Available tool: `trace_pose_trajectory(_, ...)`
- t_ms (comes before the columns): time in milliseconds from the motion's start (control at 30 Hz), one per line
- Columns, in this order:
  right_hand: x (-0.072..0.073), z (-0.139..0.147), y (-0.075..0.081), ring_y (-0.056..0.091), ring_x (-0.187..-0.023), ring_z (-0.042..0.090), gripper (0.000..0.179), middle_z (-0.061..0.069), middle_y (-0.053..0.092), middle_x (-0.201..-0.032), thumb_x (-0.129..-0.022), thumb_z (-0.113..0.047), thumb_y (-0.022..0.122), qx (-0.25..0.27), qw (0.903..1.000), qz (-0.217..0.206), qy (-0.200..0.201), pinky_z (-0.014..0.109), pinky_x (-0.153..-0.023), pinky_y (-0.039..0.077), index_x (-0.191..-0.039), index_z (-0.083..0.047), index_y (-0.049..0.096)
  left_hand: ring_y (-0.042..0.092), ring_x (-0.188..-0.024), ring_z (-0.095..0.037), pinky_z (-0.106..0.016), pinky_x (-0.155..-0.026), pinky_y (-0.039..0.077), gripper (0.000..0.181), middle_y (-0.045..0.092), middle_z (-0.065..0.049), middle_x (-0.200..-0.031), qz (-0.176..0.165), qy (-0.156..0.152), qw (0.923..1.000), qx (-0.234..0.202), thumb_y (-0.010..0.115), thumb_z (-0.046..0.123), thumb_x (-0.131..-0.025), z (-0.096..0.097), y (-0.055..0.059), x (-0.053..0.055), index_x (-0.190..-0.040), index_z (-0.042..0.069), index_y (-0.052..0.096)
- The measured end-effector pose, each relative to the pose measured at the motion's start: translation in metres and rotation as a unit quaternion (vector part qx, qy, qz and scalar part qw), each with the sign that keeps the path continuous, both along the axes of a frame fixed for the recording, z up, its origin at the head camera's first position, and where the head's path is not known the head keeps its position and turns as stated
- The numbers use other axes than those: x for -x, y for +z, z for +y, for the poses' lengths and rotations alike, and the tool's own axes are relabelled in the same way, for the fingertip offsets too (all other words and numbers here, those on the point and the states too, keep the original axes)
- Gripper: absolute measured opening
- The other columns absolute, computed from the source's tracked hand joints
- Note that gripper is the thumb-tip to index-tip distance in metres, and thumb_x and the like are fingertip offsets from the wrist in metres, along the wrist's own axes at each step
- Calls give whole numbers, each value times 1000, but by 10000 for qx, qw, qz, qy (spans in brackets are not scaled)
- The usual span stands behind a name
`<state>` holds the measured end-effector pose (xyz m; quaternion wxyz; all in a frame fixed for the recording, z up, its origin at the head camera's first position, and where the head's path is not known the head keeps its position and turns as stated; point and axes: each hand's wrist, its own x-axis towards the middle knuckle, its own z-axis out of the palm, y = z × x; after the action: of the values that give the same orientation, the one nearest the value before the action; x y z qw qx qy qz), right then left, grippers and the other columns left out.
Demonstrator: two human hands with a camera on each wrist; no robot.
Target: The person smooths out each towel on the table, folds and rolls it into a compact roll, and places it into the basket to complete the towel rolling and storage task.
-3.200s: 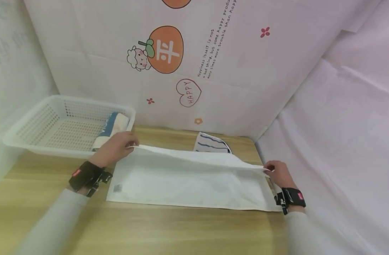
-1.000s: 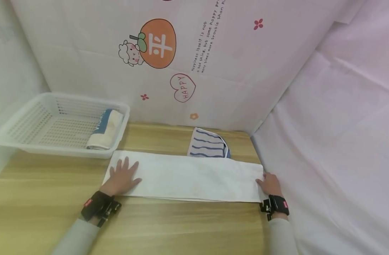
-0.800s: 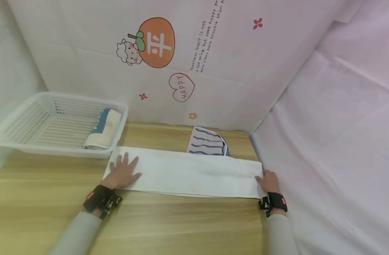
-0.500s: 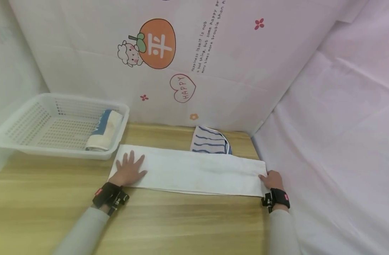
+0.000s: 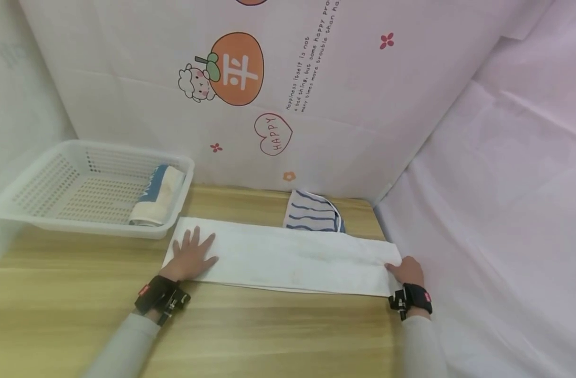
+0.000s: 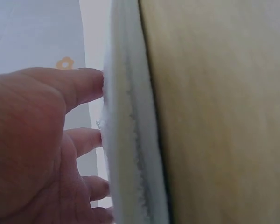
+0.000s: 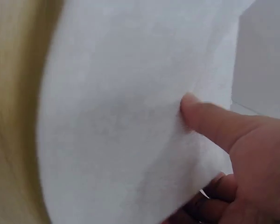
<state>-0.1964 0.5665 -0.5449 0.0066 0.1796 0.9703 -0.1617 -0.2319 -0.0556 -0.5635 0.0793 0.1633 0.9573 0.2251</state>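
A white towel (image 5: 288, 257), folded into a long strip of stacked layers, lies across the table. My left hand (image 5: 189, 258) rests on its left end with the fingers spread. In the left wrist view the fingertips (image 6: 91, 85) touch the towel's top beside its layered near edge. At the other end, my right hand (image 5: 409, 272) grips the towel's short edge. The right wrist view shows the thumb (image 7: 210, 119) on top of the cloth and the curled fingers (image 7: 221, 189) at and under the edge, partly hidden.
A white plastic basket (image 5: 28, 218) stands at the back left, holding a rolled blue-and-cream cloth (image 5: 157, 197). Behind the towel lies a blue-striped cloth piece (image 5: 311, 212) with white trim. White printed sheeting (image 5: 344, 152) walls the wooden table (image 5: 269, 336) at the back and sides.
Earlier both hands held the towel's far edge raised; now it lies folded into a narrower strip. My left hand let go and spread flat; my right moved to the short edge. Little differs since half a second ago.
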Motion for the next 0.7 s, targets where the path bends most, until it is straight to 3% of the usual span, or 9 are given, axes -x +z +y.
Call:
trace_pose_trajectory(167, -3, -3, 13, 60, -102, 51, 55, 43, 59, -115, -95, -23, 63, 396, 9992, -48, -65, 58, -90, 49, -119, 25, 53, 3, -146, -64, -83, -110, 2, 67, 6, -41, -160, -5, 34, 9999, 114, 51, 40, -103, 2, 5, -3, -157, 5, 33)
trace_pose_trajectory(267, -4, -2, 28, 59, -105, 53, 52, 44, 57, -118, -95, -18, 63, 577, 9982, 136, -45, 60, -91, 48, -123, 25, 52, 8, -146, -63, -82, -110, 6, 68, 10, -41, -160, 55, 139, 9998, 161, 53, 41, -102, 4, 7, -2, -156, 5, 36)
trace_pose_trajectory(467, -6, -2, 61, 58, -107, 58, 51, 46, 57, -120, -95, -15, 61, 505, 9961, 712, -108, 62, -92, 48, -123, 27, 53, 24, -140, -60, -78, -107, 23, 67, 27, -39, -153, 399, 339, 9985, 170, 60, 43, -97, 17, 7, 9, -151, 6, 44)
trace_pose_trajectory(700, -3, 1, 85, 57, -111, 57, 53, 45, 55, -126, -99, -21, 56, 476, 9933, 1022, -257, 63, -92, 48, -127, 23, 53, 34, -134, -56, -74, -105, 31, 63, 37, -35, -146, 393, 287, 9984, 274, 62, 41, -97, 34, 16, 16, -148, 6, 49)
